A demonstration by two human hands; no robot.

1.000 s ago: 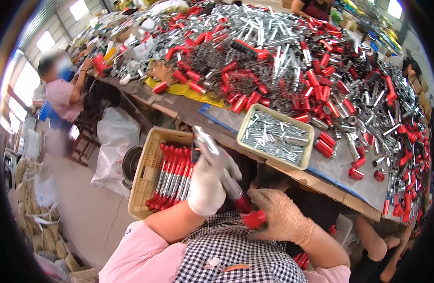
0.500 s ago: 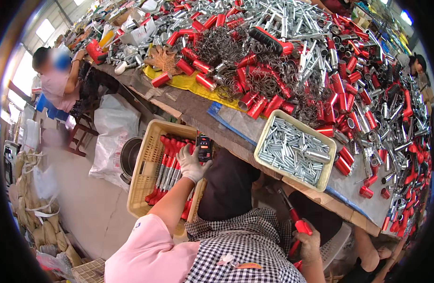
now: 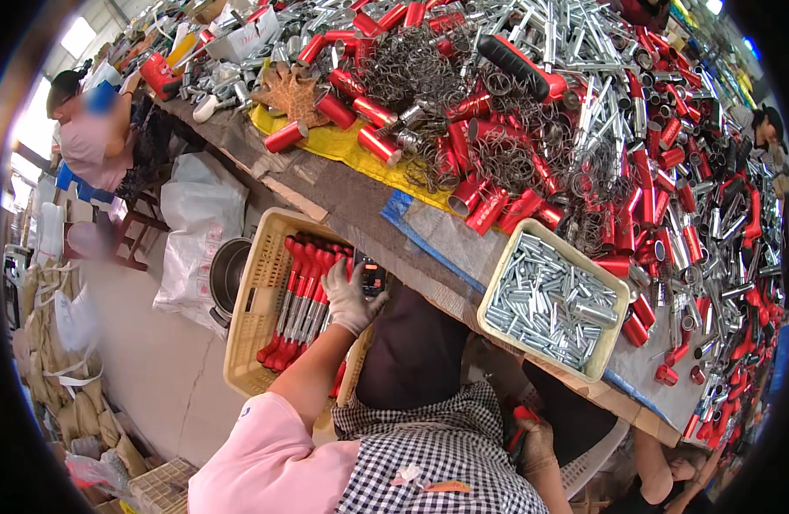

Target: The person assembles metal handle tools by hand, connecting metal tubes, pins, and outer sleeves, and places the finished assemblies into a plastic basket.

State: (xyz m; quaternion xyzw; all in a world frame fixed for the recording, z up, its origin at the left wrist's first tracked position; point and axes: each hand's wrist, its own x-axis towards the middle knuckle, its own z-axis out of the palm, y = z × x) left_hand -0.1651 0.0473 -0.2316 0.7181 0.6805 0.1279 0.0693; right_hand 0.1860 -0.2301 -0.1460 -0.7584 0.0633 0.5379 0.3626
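The person's left hand (image 3: 350, 297), in a pale work glove, reaches out over the right edge of a yellow plastic basket (image 3: 256, 330) that sits below the near edge of the worktop (image 3: 352, 201). Its fingers are closed around a small dark device (image 3: 373, 277) with a lit red display, held just above the basket's inner corner. Inside the basket, a row of red-handled tools (image 3: 298, 300) with bright metal shafts lies side by side, handles pointing toward the worktop; the gloved hand hovers at the right end of that row, touching or nearly touching the nearest handles.

The right hand (image 3: 536, 441), also gloved, is low beside the person's checked apron, well to the right of the basket and under the worktop's edge. It is curled around a red part (image 3: 525, 417), though much of that grip is hidden by the apron and the shadow.

On the worktop, right of the basket, stands a cream tray (image 3: 613, 330) filled with short silver tubes (image 3: 544, 300). Beyond the tray spreads a dense heap of red cylinders (image 3: 480, 206), wire rings and metal pieces. Left of the basket, on the floor, stands a metal pot (image 3: 227, 270) beside a white sack (image 3: 197, 214). Another person in pink (image 3: 90, 146) sits at the worktop's far left end.
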